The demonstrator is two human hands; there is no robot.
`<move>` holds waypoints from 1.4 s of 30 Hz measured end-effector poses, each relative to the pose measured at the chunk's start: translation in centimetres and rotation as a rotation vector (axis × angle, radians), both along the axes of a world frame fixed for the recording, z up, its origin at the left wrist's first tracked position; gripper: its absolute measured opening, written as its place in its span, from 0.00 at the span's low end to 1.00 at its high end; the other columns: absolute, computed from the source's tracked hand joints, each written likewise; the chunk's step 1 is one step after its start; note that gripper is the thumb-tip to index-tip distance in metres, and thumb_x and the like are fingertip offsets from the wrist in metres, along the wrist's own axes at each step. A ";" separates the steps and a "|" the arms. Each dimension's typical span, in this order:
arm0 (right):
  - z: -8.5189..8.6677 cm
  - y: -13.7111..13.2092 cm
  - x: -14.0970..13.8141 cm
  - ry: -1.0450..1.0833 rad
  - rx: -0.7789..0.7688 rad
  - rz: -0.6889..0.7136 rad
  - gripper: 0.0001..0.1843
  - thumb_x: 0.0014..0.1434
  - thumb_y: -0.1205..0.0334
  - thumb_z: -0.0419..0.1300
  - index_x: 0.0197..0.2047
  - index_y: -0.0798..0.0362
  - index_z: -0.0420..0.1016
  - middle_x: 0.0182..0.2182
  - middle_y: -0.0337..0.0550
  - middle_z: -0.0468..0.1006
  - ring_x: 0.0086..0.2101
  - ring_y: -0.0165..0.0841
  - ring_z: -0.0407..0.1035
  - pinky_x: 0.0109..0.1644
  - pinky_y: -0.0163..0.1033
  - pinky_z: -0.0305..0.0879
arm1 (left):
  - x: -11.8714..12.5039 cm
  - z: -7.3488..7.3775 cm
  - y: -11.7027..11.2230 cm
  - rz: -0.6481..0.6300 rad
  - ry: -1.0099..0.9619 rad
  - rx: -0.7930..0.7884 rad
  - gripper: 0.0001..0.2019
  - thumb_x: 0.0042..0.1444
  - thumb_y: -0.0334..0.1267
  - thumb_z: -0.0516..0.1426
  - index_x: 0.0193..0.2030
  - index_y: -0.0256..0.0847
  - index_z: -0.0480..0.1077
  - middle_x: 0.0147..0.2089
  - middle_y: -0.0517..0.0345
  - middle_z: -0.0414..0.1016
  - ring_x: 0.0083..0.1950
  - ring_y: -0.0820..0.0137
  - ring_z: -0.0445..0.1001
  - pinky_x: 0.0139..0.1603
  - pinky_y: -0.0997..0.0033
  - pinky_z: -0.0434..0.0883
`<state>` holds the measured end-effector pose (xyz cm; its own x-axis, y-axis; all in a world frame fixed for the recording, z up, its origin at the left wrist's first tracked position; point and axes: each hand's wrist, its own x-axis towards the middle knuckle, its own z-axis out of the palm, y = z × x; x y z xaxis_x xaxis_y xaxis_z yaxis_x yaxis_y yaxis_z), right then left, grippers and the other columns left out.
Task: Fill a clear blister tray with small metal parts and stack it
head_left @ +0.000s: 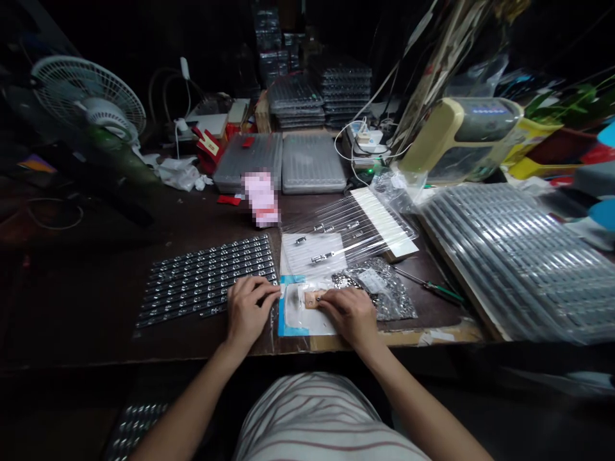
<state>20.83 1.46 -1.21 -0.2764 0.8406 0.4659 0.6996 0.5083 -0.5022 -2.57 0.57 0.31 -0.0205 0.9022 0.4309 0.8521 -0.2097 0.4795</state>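
Note:
My left hand [250, 308] lies on the right edge of a plastic sheet holding rows of small dark metal strips [206, 278], its fingertips reaching towards a blue-edged white mat [288, 307]. On that mat is a beige pad [311, 301]. My right hand [350, 314] is over the pad, its thumb and fingers pinched on a small dark part [318, 298]. Its fingertips hide most of that part. Just behind my right hand is a clear bag of small metal pieces [379, 291].
A screwdriver [427, 286] with a green handle lies to the right. Behind are a white sheet with metal clips [312, 250], plastic trays [312, 163], and stacked trays [343, 89]. A large wrapped stack [509, 256] fills the right. A fan [89, 96] stands at the far left.

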 end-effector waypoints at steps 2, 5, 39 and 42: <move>0.0 0.1 -0.8 -0.027 0.013 -0.006 0.09 0.60 0.55 0.60 0.33 0.48 0.78 0.33 0.40 0.80 0.34 0.32 0.69 0.39 0.39 0.57 | -2.0 -0.4 -0.8 0.093 0.086 0.015 0.02 0.53 0.39 0.62 0.32 0.49 0.78 0.41 0.57 0.74 0.45 0.61 0.68 0.46 0.60 0.61; -0.3 0.2 -1.2 -0.051 0.020 -0.010 0.09 0.61 0.56 0.59 0.34 0.47 0.79 0.35 0.40 0.80 0.34 0.31 0.68 0.39 0.39 0.55 | -4.0 -1.0 -2.2 0.158 0.148 0.021 0.03 0.53 0.38 0.61 0.32 0.48 0.77 0.43 0.56 0.73 0.47 0.60 0.67 0.48 0.59 0.61; -1.5 0.8 4.1 -0.168 0.072 -0.101 0.11 0.64 0.64 0.53 0.46 0.49 0.76 0.40 0.46 0.76 0.40 0.35 0.66 0.42 0.40 0.65 | 3.7 0.7 1.5 -0.319 -0.439 -0.415 0.08 0.56 0.37 0.57 0.42 0.41 0.74 0.40 0.55 0.76 0.32 0.73 0.73 0.30 0.75 0.70; -1.2 0.6 4.1 -0.128 0.071 -0.104 0.11 0.63 0.65 0.54 0.46 0.50 0.75 0.38 0.46 0.76 0.39 0.35 0.67 0.42 0.40 0.65 | 5.0 -0.1 0.7 -0.282 -0.341 -0.332 0.06 0.55 0.34 0.58 0.40 0.41 0.74 0.38 0.56 0.76 0.32 0.73 0.72 0.31 0.74 0.70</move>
